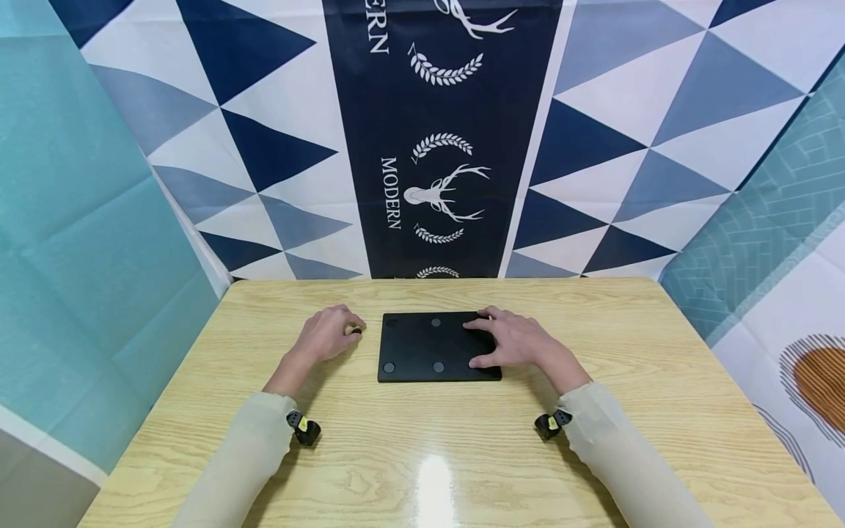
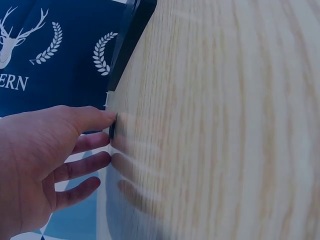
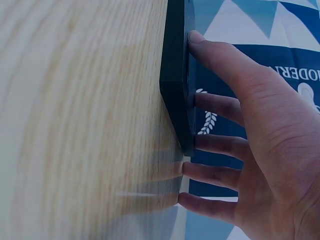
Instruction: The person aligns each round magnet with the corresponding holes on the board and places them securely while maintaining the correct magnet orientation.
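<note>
A flat black rectangular board (image 1: 412, 345) lies on the wooden table between the hands. Several round grey spots show on its top, and a darker mark sits at its far left corner. Left of the board, my left hand (image 1: 328, 334) pinches a small, thin black piece (image 1: 356, 331) between thumb and forefinger, low at the tabletop. In the left wrist view, fingertips partly hide this black piece (image 2: 113, 129). My right hand (image 1: 516, 340) spreads over the board's right end, thumb and some fingertips resting on its top. Two other fingertips (image 3: 187, 169) reach past the board's edge to the table.
The light wooden table (image 1: 356, 455) ends at a patterned cloth backdrop (image 1: 436, 147). A teal hanging (image 1: 99, 220) borders the left side, and another patterned cloth (image 1: 779, 308) the right. Each wrist wears a small black camera (image 1: 304, 427).
</note>
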### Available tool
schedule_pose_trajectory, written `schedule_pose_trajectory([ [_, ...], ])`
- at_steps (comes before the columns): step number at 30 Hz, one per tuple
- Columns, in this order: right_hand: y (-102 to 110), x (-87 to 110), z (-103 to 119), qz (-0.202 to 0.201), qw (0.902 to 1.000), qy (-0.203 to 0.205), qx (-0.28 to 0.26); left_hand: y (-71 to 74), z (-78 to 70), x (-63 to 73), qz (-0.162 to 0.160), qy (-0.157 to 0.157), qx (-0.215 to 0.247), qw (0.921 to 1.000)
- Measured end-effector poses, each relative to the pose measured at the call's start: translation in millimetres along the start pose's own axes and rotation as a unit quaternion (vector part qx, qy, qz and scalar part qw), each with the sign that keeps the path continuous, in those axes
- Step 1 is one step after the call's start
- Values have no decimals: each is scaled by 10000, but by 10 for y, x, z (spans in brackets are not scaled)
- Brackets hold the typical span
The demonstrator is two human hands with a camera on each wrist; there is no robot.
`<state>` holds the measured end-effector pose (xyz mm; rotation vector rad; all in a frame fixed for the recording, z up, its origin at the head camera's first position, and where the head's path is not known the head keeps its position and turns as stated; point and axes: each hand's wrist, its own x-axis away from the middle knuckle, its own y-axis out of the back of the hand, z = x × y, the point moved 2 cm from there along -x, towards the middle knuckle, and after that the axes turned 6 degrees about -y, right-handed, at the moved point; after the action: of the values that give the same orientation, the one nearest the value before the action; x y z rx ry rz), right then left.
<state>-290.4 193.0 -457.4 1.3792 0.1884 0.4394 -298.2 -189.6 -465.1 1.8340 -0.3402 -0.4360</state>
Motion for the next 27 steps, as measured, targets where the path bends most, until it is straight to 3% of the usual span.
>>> schedule_pose_trajectory([
  [19, 1, -4, -1, -3, 10000, -9, 59, -2, -2, 4, 7, -178, -93, 9998],
  [27, 11, 5, 2, 32, 10000, -34, 5, -8, -9, -17, 9, -10, -12, 10000],
])
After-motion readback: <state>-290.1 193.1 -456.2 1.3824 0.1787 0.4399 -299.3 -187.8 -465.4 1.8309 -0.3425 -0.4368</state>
